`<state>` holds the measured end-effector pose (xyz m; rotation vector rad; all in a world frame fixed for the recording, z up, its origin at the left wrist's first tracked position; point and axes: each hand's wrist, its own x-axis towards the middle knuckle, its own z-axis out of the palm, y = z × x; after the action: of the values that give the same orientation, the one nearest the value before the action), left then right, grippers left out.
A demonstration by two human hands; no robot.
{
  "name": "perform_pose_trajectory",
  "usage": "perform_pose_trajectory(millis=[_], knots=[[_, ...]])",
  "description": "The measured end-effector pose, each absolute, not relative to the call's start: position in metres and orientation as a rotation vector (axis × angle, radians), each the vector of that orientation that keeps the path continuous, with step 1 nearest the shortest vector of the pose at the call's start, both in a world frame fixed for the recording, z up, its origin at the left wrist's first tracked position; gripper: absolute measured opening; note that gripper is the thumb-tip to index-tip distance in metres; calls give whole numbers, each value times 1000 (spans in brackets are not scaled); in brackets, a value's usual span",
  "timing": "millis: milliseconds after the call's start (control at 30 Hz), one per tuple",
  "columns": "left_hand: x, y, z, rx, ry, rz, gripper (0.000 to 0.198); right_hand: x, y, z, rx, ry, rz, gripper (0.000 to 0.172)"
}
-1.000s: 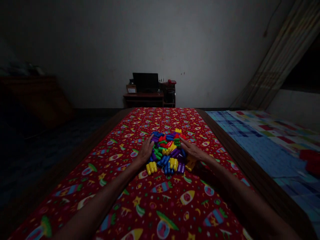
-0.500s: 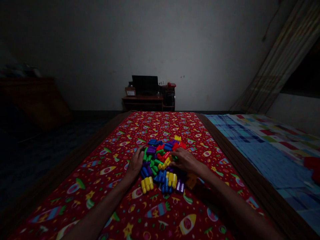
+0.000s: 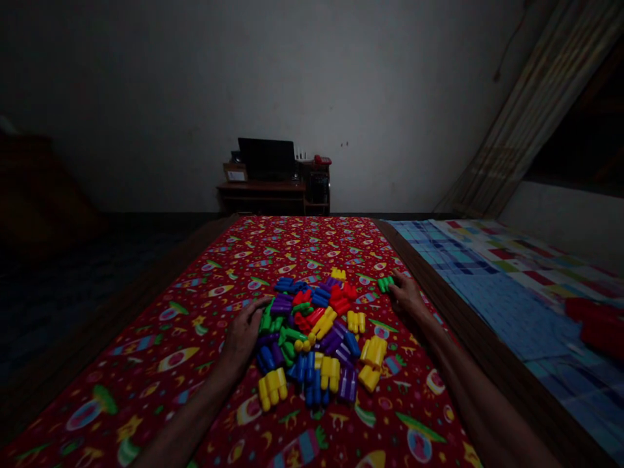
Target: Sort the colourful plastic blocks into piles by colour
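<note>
A heap of plastic building blocks in red, yellow, blue, green and purple lies on the red patterned cloth [image 3: 195,331]. My right hand [image 3: 408,300], out to the right of the heap, grips a green building block [image 3: 385,284] by its right end. Along the heap's left edge rests my left hand [image 3: 242,335], fingers loosely curved and apart, beside green blocks [image 3: 266,320] and a purple block [image 3: 281,304]. It appears to hold nothing. Nearest to me are a yellow block [image 3: 273,388] and a purple block [image 3: 348,383]. Yellow blocks [image 3: 374,351] sit at the heap's right side.
Brown surface edges [image 3: 409,250] flank the cloth. To the right lies blue checked bedding [image 3: 453,286] with a red cloth item [image 3: 597,325]. Against the far wall stands a small desk [image 3: 263,188] with a dark monitor [image 3: 267,158]. A curtain [image 3: 507,123] hangs at right.
My right hand has moved right, out of the heap, with a green building block in it. Yellow and purple blocks it covered now show. My left hand stays at the heap's left edge.
</note>
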<state>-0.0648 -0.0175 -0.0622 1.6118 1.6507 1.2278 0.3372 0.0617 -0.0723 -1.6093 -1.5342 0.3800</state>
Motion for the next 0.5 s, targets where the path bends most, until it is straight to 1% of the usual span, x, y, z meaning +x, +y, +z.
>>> perform_pose_trajectory(millis=[133,233,367,500], knots=[[-66,-17,-65,1632,1628,1274,45,350,55,-73,-1605,-1552,86,45],[-66,-15,-67,1634,1604,1305,41,345,42,-64,-1661,-1617,39,34],[-68,-12,-70,1635,1609,1306,41,326,27,-57,-1818,-1841,-7,35],[-70,-10,-73,1661,1590,1323,41,315,28,-59,-1979,-1878,-145,24]])
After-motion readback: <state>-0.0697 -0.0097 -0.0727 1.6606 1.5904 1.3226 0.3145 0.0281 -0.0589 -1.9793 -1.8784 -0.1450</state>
